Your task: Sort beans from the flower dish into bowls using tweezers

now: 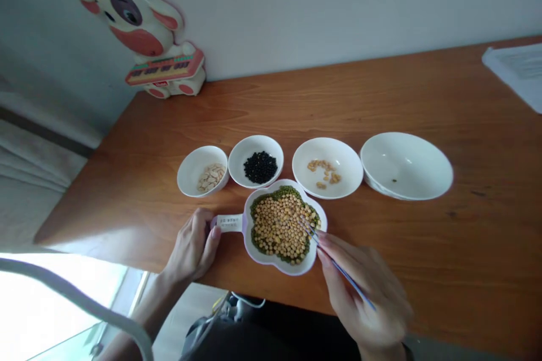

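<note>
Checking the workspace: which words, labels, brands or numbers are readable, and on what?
None readable.
Handle label: printing, too small and blurred.
Paper: faint lines that look like print, too blurred.
Cow toy: small red patch, possibly a logo, too small.

Pale wall (339,5), brn tbl (486,208), brt window (34,316) L

Left hand (195,245) holding flower-shaped dish (292,269) by handle (230,223), right hand (375,285) holding tweezers (349,280) at yellow beans (279,224), four white bowls (409,166) behind

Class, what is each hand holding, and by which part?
The left hand holds the scalloped dish by its handle's end; the right hand pinches the tweezers partway along, nearer the tips.
</note>
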The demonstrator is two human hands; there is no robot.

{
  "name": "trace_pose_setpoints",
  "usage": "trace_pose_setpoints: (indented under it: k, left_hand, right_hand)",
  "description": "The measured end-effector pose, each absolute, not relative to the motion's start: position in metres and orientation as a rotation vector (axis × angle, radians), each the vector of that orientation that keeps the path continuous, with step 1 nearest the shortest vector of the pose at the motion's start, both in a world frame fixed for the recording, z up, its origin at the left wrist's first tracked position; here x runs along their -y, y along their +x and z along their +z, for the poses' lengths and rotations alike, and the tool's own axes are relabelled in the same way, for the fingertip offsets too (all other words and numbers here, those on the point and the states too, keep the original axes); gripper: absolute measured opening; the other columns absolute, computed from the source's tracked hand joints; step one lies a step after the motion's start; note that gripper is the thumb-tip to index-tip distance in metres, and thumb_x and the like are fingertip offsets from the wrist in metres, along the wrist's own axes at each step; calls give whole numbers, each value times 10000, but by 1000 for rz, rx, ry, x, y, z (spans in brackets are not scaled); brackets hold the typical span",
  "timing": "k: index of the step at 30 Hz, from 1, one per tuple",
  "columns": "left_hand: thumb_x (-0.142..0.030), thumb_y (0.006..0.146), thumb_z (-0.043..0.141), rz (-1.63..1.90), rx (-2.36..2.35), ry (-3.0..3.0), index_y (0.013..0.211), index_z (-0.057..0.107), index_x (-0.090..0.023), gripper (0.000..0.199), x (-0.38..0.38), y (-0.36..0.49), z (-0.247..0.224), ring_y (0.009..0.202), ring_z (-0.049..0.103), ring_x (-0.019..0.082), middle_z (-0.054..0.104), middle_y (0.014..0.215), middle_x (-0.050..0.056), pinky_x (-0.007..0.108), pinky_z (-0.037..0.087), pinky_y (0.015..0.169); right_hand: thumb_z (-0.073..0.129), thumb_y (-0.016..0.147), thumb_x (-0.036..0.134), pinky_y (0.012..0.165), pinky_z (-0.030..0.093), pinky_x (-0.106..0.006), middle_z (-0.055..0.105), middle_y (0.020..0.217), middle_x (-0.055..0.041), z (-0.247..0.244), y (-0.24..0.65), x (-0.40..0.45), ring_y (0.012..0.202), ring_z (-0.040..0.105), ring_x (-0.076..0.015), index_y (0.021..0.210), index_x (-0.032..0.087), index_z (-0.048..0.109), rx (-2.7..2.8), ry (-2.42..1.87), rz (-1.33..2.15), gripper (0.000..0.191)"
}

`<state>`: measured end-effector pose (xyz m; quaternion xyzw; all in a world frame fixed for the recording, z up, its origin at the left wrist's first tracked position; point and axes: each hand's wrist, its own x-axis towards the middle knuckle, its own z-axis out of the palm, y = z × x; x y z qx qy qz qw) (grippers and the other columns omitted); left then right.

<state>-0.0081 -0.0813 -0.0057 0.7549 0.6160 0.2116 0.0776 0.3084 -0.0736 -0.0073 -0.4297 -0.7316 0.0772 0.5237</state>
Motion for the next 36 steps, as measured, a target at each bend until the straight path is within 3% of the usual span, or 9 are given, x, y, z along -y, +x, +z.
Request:
trace_pose_setpoints:
  k: [9,16,20,28,36]
  left_hand:
    - [-310,1068,386,653,-1906,2263,1064,492,-207,147,81,-6,-16,700,615,193,634,856,64,320,517,656]
    - [-331,1072,413,709,-1859,2263,1098,511,-195,170,79,-1,-14,687,649,196,661,820,45,309,527,660]
    - [-351,1076,424,722,-1819,2279,1112,539,-188,203,75,2,-9,808,711,216,715,922,75,317,558,734]
    - [-337,1080,437,691,-1683,2279,1066,567,-199,190,70,-1,-5,807,717,217,727,907,63,325,564,747]
    - [-326,1081,452,739,-1604,2304,1143,557,-195,179,67,-4,-7,872,740,226,753,1017,82,340,580,776]
  right_hand:
    - [737,908,41,786,573,-246,836,1031,-74,-11,309,75,853,776,-127,1191,135,713,1816,-1049,262,299]
    - [771,865,19,807,587,-280,827,1078,-77,-12,301,72,888,773,-151,1239,159,692,1885,-996,201,408]
    - [775,852,10,822,594,-298,821,1101,-76,-17,300,73,922,772,-168,1260,181,691,1911,-987,154,450]
    - [748,885,67,625,550,-280,813,1008,-46,-21,303,73,705,706,-143,1187,233,738,1771,-1177,185,344]
    - [750,883,78,676,577,-281,817,1028,-52,-24,301,71,767,741,-159,1189,235,742,1804,-1224,147,344]
